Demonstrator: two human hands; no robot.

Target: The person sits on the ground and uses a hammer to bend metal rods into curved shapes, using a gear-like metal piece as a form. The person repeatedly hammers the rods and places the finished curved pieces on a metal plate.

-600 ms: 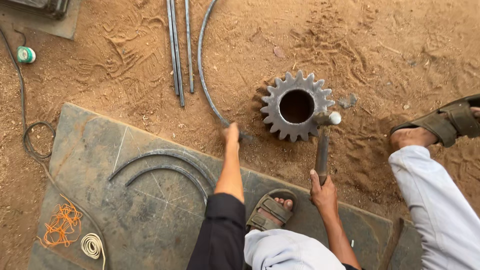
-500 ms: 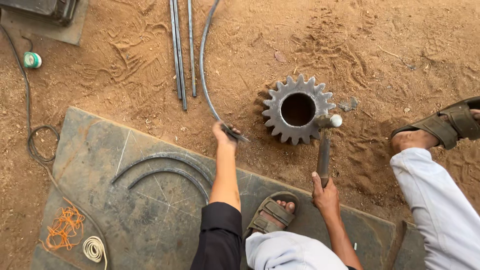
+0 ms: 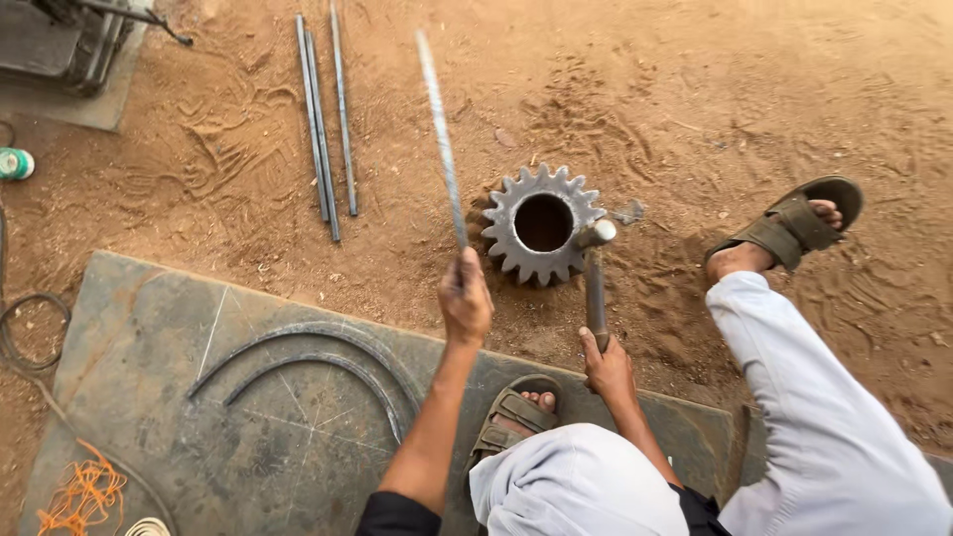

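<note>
Lifted off the sand since the earlier frame, the long grey steel rod now slants above the toothed grey steel gear, gripped in the left hand. The right hand clasps a steel-headed hammer resting against the gear. Held only at its lower end, the rod could swing and knock the gear or hammer.

A single head-worn camera looks steeply down from above the seated person, close enough that knees and forearms fill the lower frame; it faces forward over reddish sandy ground, with a grey metal plate at lower left and a toothed steel gear near centre
</note>
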